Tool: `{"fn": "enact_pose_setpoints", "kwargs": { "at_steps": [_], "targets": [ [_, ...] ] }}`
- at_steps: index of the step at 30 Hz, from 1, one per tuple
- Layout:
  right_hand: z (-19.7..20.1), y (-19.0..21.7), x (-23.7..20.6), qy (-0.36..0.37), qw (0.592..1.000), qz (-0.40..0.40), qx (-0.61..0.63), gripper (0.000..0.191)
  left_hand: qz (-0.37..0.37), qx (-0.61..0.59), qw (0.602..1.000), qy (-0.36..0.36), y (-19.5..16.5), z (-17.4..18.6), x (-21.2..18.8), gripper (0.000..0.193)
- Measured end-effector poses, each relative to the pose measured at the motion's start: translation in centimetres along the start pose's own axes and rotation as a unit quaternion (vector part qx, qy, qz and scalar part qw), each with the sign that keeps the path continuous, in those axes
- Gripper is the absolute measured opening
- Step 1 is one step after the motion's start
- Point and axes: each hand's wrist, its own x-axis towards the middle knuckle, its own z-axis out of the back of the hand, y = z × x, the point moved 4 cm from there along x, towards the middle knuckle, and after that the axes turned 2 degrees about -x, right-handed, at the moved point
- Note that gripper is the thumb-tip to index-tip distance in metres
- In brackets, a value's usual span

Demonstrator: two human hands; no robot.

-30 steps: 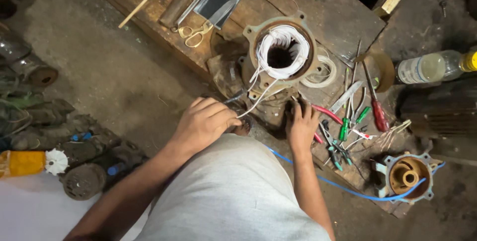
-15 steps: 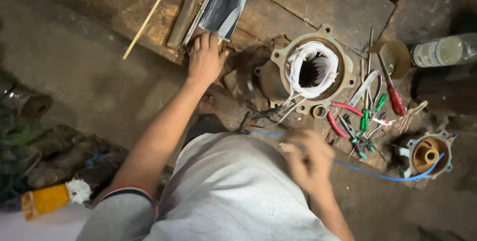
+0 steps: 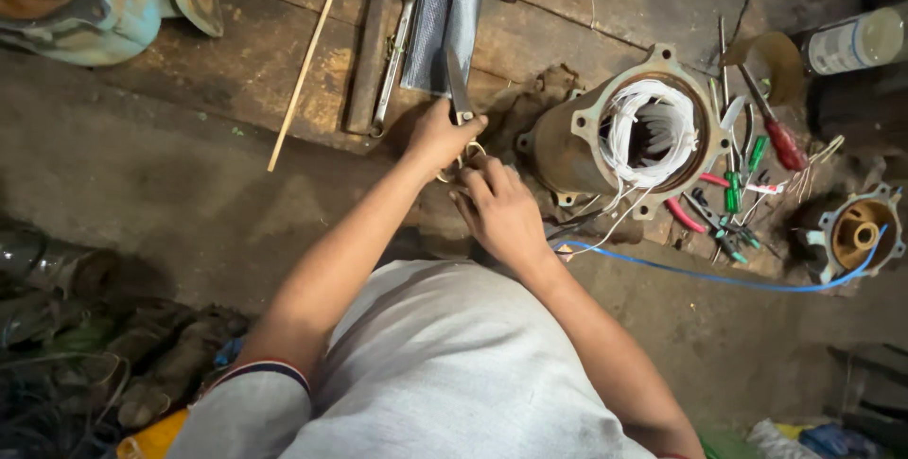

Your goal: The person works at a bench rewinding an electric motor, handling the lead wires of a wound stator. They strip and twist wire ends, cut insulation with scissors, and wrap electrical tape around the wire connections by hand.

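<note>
I note the scissors: dull grey metal blades, brassy handle loops, held in my left hand. Motor housing: cast metal, rough, grimy brown, matt. Winding wires inside: white, smooth sheathing. Workbench: worn wood, stained, rough grain. Spanner: bare metal, slight sheen. Thin stick: pale wood, smooth. Screwdriver: glossy red plastic handle. Cable: blue plastic, smooth. My shirt: grey cloth, matt.

L grip closed, R grip alongside, touching.
</note>
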Motion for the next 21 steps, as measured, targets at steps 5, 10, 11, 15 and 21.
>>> {"fn": "enact_pose_setpoints", "kwargs": {
  "at_steps": [5, 10, 11, 15, 21],
  "targets": [
    [-3.5, -3.0, -2.2, 0.037, 0.904, -0.35, 0.242, 0.025, 0.006, 0.026, 0.998, 0.062, 0.5, 0.1, -0.3, 0.049],
    [-6.1, -4.7, -5.6, 0.04, 0.542, -0.592, 0.595, 0.021, -0.149, 0.113, 0.982, -0.02, -0.9, 1.6, 2.3, 0.04],
    [-6.3, -4.6, -6.1, 0.062, 0.513, -0.604, 0.607, 0.024, -0.179, 0.103, 0.976, -0.076, -1.4, 2.1, 3.2, 0.041],
    [-6.4, -3.8, -7.2, 0.126, 0.487, -0.611, 0.612, 0.026, -0.15, 0.103, 0.973, -0.14, -2.1, 2.3, 6.3, 0.049],
    [-4.7, -3.6, -7.6, 0.146, 0.775, -0.408, 0.46, 0.022, -0.058, 0.002, 0.998, 0.013, -0.7, 0.8, 7.1, 0.029]
  ]
}}
